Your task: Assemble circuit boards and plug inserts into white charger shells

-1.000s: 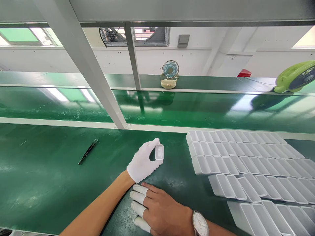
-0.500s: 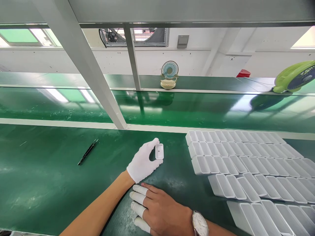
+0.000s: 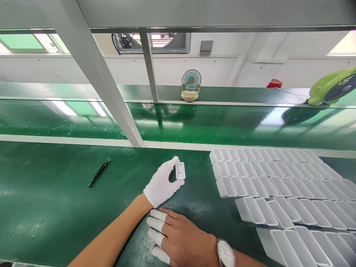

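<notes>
My left hand [image 3: 162, 182], in a white glove, holds a small white plastic box [image 3: 180, 170] between thumb and fingers at mid-table. The box's open side faces me, and a small dark mark shows on its inner floor. Just below lies my right hand [image 3: 180, 237], palm down on the green table [image 3: 205, 218], holding nothing. White finger cots cover several of its fingers, which are stretched out and a little apart. A watch [image 3: 226, 253] sits on the right wrist.
Several rows of white open boxes [image 3: 250, 185] stand at the right. Black tweezers [image 3: 99, 172] lie at the left. Behind the table's pale edge strip [image 3: 178, 144] runs a green belt [image 3: 208, 124]. A slanted post [image 3: 102, 78] rises there. Two fans, one small [image 3: 191, 79], one green [image 3: 319, 89], stand beyond.
</notes>
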Available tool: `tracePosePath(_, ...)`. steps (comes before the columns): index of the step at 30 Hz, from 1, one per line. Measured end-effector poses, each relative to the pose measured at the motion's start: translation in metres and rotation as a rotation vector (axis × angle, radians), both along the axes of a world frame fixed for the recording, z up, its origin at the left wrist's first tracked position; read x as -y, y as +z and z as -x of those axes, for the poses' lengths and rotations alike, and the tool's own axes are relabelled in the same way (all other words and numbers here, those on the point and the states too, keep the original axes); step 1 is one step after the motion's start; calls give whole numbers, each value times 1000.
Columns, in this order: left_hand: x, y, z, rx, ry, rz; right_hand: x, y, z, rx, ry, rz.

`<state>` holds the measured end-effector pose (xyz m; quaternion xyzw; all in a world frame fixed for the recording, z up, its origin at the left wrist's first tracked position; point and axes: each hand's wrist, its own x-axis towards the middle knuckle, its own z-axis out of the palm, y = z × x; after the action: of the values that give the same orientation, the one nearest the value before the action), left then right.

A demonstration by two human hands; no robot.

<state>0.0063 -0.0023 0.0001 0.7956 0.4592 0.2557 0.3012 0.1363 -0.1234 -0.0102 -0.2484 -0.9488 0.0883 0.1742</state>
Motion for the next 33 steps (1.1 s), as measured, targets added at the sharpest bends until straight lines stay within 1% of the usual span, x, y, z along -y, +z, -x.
tracePosePath(12, -2, -3, 0, 4, 10, 13, -1, -1, 1, -55, -10, -63)
tracePosePath(21, -1, -1, 0, 25, 13, 23, -1, -2, 2, -55, -14, -86)
tracePosePath(23, -1, -1, -1, 23, 21, 41, -1, -3, 2, -54, -18, -83)
tracePosePath(29, 3, 2, -10, -25, 101, 129, 0, -6, 2, -61, -18, -44)
tracePosePath(33, 4, 5, -14, -49, 83, 97, 0, -7, 3, -68, -11, -30)
